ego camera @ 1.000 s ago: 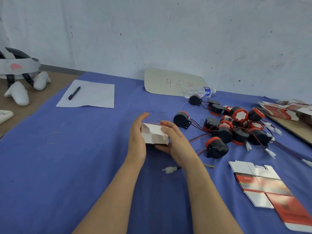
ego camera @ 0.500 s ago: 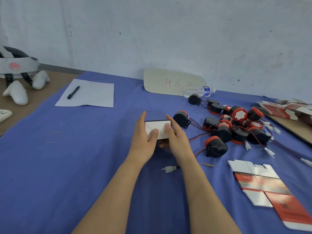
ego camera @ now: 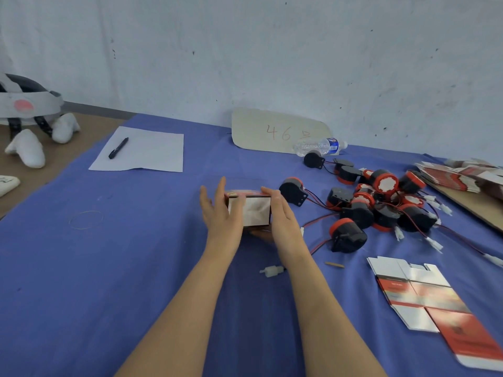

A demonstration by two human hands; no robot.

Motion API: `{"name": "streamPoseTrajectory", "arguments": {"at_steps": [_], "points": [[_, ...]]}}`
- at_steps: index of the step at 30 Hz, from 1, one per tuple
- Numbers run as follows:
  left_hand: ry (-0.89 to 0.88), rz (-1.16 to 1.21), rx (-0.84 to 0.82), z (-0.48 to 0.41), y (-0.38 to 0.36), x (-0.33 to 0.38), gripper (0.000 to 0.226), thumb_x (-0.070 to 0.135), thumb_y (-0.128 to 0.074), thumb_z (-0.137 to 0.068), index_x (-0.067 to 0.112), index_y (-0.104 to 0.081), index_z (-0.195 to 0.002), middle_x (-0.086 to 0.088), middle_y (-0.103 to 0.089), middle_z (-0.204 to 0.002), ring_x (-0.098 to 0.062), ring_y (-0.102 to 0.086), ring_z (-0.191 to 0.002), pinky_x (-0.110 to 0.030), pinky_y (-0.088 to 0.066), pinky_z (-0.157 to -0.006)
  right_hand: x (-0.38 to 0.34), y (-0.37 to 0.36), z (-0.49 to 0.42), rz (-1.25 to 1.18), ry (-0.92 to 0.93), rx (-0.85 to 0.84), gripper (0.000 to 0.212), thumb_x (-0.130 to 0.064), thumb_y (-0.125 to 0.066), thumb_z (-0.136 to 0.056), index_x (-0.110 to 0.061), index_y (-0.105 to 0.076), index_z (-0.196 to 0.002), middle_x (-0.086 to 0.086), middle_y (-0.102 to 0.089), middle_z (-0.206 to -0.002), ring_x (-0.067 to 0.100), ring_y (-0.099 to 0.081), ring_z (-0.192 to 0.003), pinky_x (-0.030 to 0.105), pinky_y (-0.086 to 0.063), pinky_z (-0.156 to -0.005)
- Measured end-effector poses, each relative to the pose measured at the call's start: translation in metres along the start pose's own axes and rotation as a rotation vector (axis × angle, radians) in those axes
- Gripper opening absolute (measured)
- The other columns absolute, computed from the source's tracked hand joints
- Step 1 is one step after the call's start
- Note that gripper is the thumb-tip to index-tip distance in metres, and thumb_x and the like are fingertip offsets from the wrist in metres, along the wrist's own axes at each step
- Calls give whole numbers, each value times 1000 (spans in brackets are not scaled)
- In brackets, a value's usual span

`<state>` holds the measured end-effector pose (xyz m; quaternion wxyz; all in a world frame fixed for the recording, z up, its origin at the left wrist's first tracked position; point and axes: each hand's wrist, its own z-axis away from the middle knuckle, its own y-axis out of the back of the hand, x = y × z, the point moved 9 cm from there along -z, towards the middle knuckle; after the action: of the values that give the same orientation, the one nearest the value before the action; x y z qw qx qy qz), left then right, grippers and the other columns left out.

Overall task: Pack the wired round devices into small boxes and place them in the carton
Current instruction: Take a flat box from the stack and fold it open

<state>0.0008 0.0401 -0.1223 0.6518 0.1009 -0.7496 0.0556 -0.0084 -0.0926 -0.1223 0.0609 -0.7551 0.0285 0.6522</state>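
Evidently left hand (ego camera: pixel 220 213) and right hand (ego camera: pixel 283 216), fingers (ego camera: pixel 221 187) straight, pressed the box (ego camera: pixel 255 210) between them mid-frame; even pressure would seat its flap.

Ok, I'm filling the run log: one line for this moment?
phase: boxing | left hand: straight fingers press small red-and-white cardboard box | right hand: presses its opposite side | black-and-red round wired devices: piled at right
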Motion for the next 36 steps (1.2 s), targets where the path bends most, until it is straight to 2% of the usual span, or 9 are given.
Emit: {"name": "streamPoseTrajectory", "arguments": {"at_steps": [3, 7, 10, 13, 15, 19, 26, 30, 36], "points": [[126, 172, 6, -5, -3, -11, 54, 46, -28, -101, 26, -21, -150, 2, -13, -159, -14, -19, -144, -29, -19, -110, -9, 1, 0, 68, 97, 44, 19, -32, -37, -102, -29, -54, -112, -8, -60, -110, 12, -59, -105, 37, -54, -90], [27, 117, -131, -1, -8, -9, 35, 32, -41, -101, 20, -49, -133, 4, -58, -127, -12, -54, -117, -18, -44, -87, -13, 4, -5, 81, 166, 43, 31, -7, -44, -98, -21, -38, -125, -8, -49, -124, -19, -54, -94, 3, -44, -75], [-97, 91, -221, -2, -10, 0, 45, 13, -48, -98, 31, -41, -139, 14, -51, -127, 2, -52, -112, -6, -44, -79, -7, 6, -7, 141, 135, 21, 56, -1, -46, -94, -17, -28, -144, -3, -49, -137, 1, -55, -114, 12, -47, -87], [-190, -132, -256, 2, -14, 0, 47, 10, -52, -95, 30, -41, -137, 9, -33, -131, -3, -48, -110, 2, -38, -78, -10, 15, -7, 264, 156, 93, 40, -3, -49, -92, -16, -52, -129, 0, -63, -121, 19, -59, -112, 40, -48, -97], [-220, -249, -258, 6, -17, -3, 26, 15, -53, -96, 26, -54, -119, 6, -25, -134, 3, -52, -96, 4, -37, -73, -10, 17, -5, 316, 161, 127, 30, -6, -48, -94, -15, -58, -121, -2, -62, -121, 18, -58, -111, 34, -47, -96], [-206, -347, -208, 5, -17, -9, 26, 28, -43, -100, 12, -62, -110, 5, -31, -140, -1, -52, -86, -7, -37, -70, -4, 13, -4, 593, 184, 203, 32, -23, -48, -99, -1, -70, -94, -3, -54, -122, 7, -54, -93, 10, -36, -75], [-172, -195, -109, 3, -7, -7, 33, 6, -44, -95, 17, -37, -125, 10, -50, -112, 0, -53, -84, -13, -42, -65, -16, 21, -2, 887, 301, 309, 28, -21, -45, -98, -7, -63, -82, -3, -53, -93, 13, -46, -68, 18, -28, -49], [-140, -110, -128, 4, -9, -4, 44, -1, -40, -92, 29, -37, -124, 20, -50, -98, -5, -53, -83, -11, -44, -64, -8, 18, -4, 815, 255, 226, 28, -18, -50, -96, -1, -69, -85, -5, -51, -106, 8, -50, -79, 15, -32, -63], [-142, -25, -53, 5, -4, 4, 34, 1, -34, -95, 18, -57, -112, 0, -61, -110, -15, -57, -100, -29, -50, -84, -21, 24, -1, 212, 158, 238, 28, -50, -45, -94, -23, -52, -102, -9, -57, -92, -2, -57, -79, 16, -46, -73]]}}
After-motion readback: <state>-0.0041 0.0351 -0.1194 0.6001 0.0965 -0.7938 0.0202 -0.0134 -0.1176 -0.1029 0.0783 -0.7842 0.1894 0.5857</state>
